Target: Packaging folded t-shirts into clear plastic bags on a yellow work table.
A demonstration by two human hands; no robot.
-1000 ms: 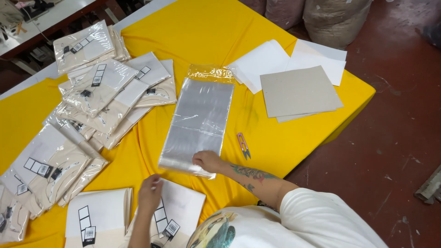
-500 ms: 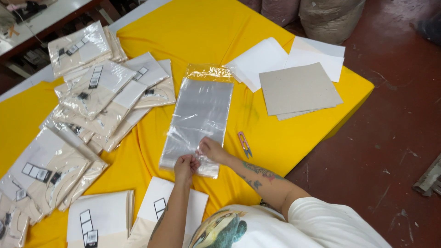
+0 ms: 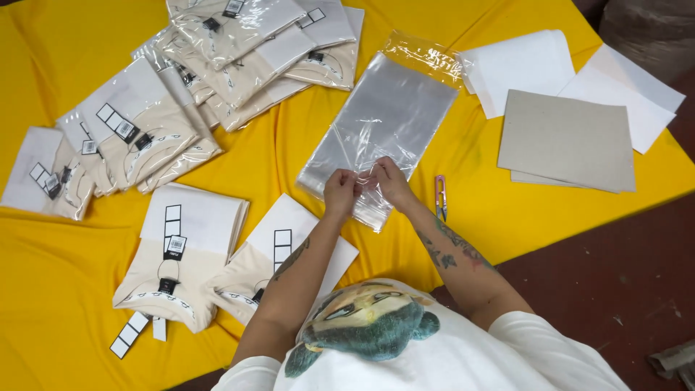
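Person: a white shirt with a cartoon face on it fills the bottom of the view, at 6 o'clock.
Folded shirts near: two cream folded shirts (image 3: 190, 253) with white card and black tags lie side by side at 8 o'clock, close to the left arm.
Left hand: the left hand (image 3: 340, 192) is in the middle of the view, its fingers pinched shut on the near edge of the clear plastic bag (image 3: 384, 123).
Right hand: the right hand (image 3: 392, 181) sits just beside the left one, touching it, its fingers also pinched shut on the same bag edge.
Clear plastic bag: it lies flat on the yellow tabletop (image 3: 304, 130) and runs from the hands up toward 1 o'clock. Its far end has a shiny flap.
Small snips: pink little thread snips (image 3: 440, 197) lie just to the right of the right hand, at 3 o'clock.
Grey cardboard: a grey cardboard sheet (image 3: 566, 141) lies at 2 o'clock, on top of white paper sheets (image 3: 521, 65).
Bagged shirts: a heap of shirts in clear bags (image 3: 246, 43) lies far off at 11 o'clock, with more at 9 o'clock.
Floor: dark red floor (image 3: 615, 289) shows at 4 o'clock.
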